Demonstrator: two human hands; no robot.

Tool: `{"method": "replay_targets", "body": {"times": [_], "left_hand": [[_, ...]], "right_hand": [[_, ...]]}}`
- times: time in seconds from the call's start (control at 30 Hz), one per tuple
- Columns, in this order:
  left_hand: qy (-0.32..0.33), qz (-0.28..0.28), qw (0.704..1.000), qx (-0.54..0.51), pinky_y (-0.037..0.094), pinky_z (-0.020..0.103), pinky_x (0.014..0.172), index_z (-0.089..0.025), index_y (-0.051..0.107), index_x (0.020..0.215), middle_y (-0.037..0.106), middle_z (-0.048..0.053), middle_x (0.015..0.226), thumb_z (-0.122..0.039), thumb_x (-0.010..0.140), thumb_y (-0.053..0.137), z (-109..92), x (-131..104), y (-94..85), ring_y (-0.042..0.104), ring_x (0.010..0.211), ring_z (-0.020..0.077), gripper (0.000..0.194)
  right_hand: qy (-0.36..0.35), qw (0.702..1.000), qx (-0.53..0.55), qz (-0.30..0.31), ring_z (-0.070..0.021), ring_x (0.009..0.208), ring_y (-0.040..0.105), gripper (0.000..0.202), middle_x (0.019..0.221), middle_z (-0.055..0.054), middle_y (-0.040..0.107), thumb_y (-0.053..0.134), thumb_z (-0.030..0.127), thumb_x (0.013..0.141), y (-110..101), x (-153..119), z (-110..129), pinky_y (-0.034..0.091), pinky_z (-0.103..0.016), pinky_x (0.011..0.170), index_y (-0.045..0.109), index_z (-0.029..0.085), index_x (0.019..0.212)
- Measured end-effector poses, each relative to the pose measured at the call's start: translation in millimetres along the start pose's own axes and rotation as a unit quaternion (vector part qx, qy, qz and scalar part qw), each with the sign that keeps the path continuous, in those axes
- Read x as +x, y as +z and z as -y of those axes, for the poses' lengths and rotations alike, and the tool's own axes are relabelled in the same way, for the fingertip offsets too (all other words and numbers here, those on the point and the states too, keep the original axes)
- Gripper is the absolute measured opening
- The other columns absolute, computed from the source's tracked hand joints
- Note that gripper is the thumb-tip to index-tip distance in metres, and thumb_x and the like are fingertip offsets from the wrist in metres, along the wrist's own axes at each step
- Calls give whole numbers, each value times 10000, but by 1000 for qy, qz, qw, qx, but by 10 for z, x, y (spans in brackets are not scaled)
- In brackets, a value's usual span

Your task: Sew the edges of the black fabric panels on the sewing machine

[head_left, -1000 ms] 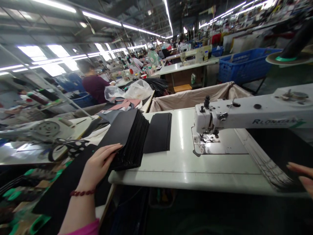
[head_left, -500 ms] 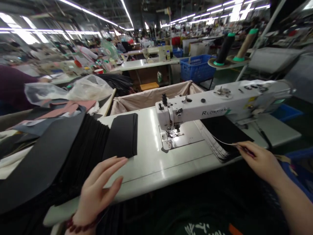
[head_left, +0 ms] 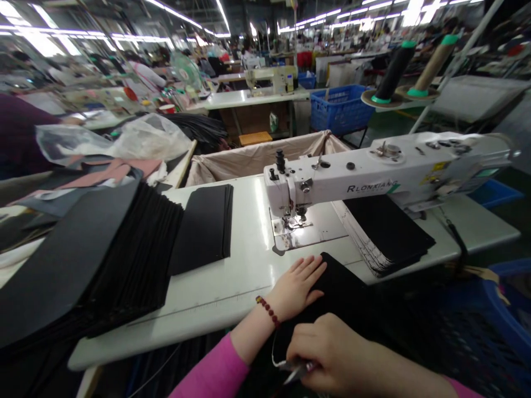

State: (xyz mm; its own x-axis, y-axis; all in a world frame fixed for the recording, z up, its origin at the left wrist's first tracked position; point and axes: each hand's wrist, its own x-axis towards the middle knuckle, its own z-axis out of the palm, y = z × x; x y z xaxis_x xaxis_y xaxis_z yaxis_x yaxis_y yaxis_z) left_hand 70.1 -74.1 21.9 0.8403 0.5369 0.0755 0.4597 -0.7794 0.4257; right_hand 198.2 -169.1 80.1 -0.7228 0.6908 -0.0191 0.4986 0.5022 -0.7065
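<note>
My left hand (head_left: 296, 284), wearing a beaded bracelet (head_left: 269, 312), lies with fingers stretched flat on a black fabric panel (head_left: 344, 290) at the table's front edge. Lower down, my right hand (head_left: 332, 351) is closed around thread snips (head_left: 296, 372), their metal blades pointing left. A thin white cord (head_left: 274, 351) runs to the blades from beside my left wrist. Just beyond my left fingers is the needle area of a white sewing machine (head_left: 332, 179). Right of it, a stack of black panels (head_left: 390, 229) with pale edges sits under the machine arm.
Left on the table (head_left: 249, 265) are a small black stack (head_left: 201, 229) and a tall pile of dark panels (head_left: 95, 243). Behind the table hangs a beige cloth bin (head_left: 249, 157). Two thread cones (head_left: 396, 72) stand back right; a blue basket (head_left: 498, 326) is at lower right.
My left hand has moved right from near the small black stack onto a black panel. My right hand has left the right-hand stack and come down and left, the snips now showing.
</note>
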Motion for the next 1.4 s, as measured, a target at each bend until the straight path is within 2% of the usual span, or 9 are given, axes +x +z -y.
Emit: {"method": "replay_targets", "body": {"times": [0.13,0.27,0.33,0.47,0.57,0.73,0.97,1.17,1.4], "left_hand": [[-96,-17,991,96,222,478,1190,-215,176,1529,210,75,1591,-307,970,461,190,-432,169,198,1462,245,634],[-232,-80,957,152,221,573,1157,-267,221,1521,227,73,1588,-203,986,384,417,-869,30,150,1469,287,562],[-232,-72,960,136,231,559,1159,-302,220,1518,215,44,1594,-72,955,327,518,-949,-50,134,1474,265,617],[-171,-31,983,64,235,468,1188,-303,249,1505,254,5,1585,21,882,308,658,-801,-173,209,1462,191,705],[-159,-57,985,46,232,477,1187,-272,321,1476,366,40,1533,-189,952,435,741,-561,-251,297,1429,222,543],[-150,-73,984,61,268,480,1154,-256,385,1446,424,74,1491,-435,922,545,839,-296,-299,340,1397,271,577],[-208,-88,971,85,224,481,1168,-262,330,1479,351,69,1539,-425,954,487,738,-302,-208,282,1427,266,573],[-192,-76,975,85,145,517,1186,-257,337,1476,306,55,1563,-452,936,506,799,-205,-246,218,1452,281,598],[-178,-84,978,65,179,499,1183,-246,349,1472,338,72,1546,-497,884,569,834,-152,-275,272,1428,289,676]], "right_hand": [[32,996,68,-52,-119,807,629,181,920,15,698,542,368,931,-134,193,-392,424,-214,704,639,218,952],[119,981,-70,-134,-184,1007,630,268,1183,-45,671,492,218,923,-305,420,-880,463,-281,813,613,218,1162],[125,974,-141,-124,-207,1074,620,408,1355,-37,578,493,182,894,-332,515,-1072,482,-308,825,552,249,1293],[102,965,-230,-76,-213,1013,654,498,1457,-19,475,477,195,891,-315,627,-1276,515,-324,776,491,277,1382],[102,958,-254,-88,-209,976,667,488,1453,-26,481,482,201,892,-299,661,-1324,520,-325,767,500,265,1375],[117,951,-257,-124,-203,940,673,490,1431,-8,506,479,174,885,-284,683,-1351,518,-335,780,512,286,1361],[120,949,-269,-114,-192,835,687,543,1453,9,476,484,180,873,-286,712,-1354,528,-332,707,469,311,1400],[136,947,-262,-126,-200,920,684,576,1482,-6,435,487,176,881,-284,735,-1354,540,-318,738,413,294,1439],[133,951,-246,-129,-209,955,677,562,1481,-38,439,499,214,895,-288,748,-1362,545,-327,774,403,279,1445]]}}
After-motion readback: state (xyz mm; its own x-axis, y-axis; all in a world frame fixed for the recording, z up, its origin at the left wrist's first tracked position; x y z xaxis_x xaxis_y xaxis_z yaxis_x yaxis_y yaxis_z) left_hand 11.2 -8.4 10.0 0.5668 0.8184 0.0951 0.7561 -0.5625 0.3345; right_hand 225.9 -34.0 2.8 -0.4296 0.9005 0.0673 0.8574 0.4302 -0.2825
